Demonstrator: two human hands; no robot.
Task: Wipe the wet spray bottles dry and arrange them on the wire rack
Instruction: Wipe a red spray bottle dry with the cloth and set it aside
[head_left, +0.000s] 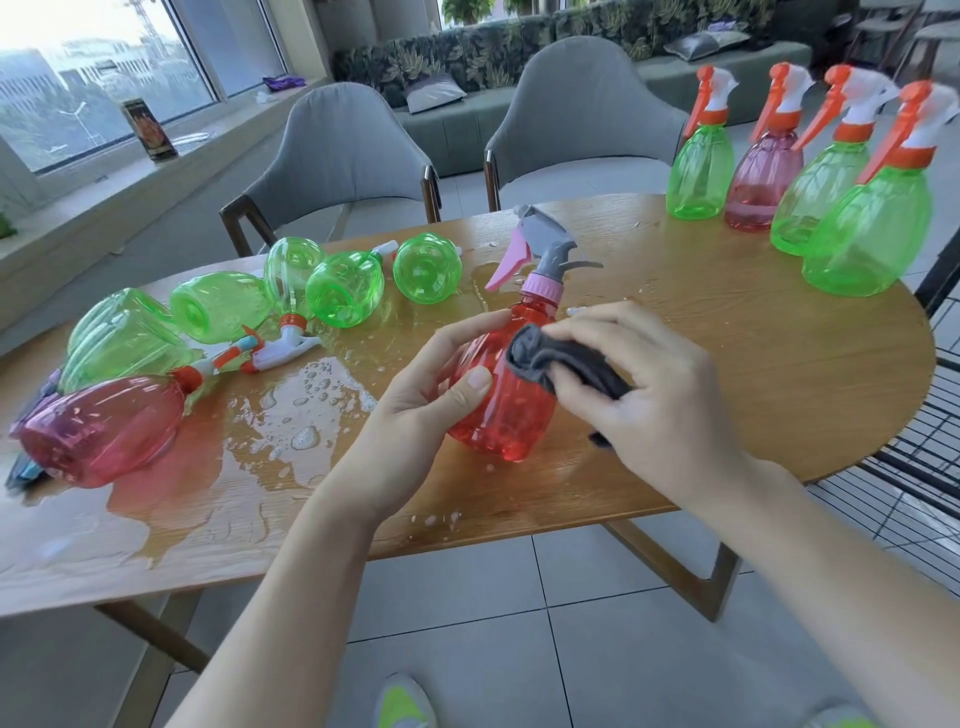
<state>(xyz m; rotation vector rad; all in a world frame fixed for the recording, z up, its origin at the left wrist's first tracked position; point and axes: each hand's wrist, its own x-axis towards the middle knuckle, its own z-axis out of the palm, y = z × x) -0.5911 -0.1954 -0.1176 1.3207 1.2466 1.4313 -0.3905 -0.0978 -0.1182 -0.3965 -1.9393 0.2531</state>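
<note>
— Holding the red spray bottle (506, 400) over the near middle of the wooden table (753, 364), are we?

— We are. Our left hand (426, 400) curls round its left side, thumb laid across the belly, and the bottle leans a little with its pink collar and grey trigger head pointing far and up.

— And the other hand?

— Our right hand (654, 384) clutches a dark grey cloth (561, 364), fingers folded over it, pressing it against the bottle's upper right shoulder.

— What lies around us?

— To the left, a cluster of green bottles (343, 288) rests on its side in a wide puddle (291, 421) with soapy bubbles, and a pink bottle (104, 426) lies nearest us at the left edge. At the far right, four bottles stand upright in a row near the table's edge: a green one (698, 171), a pink one (761, 182), then two more green ones (872, 234), all with orange triggers and white heads.

— And the rack?

— We see the black wire rack (914, 467) just beside the table's right end, low and partly cut off. Two grey chairs (343, 150) stand beyond the table's far side.
</note>
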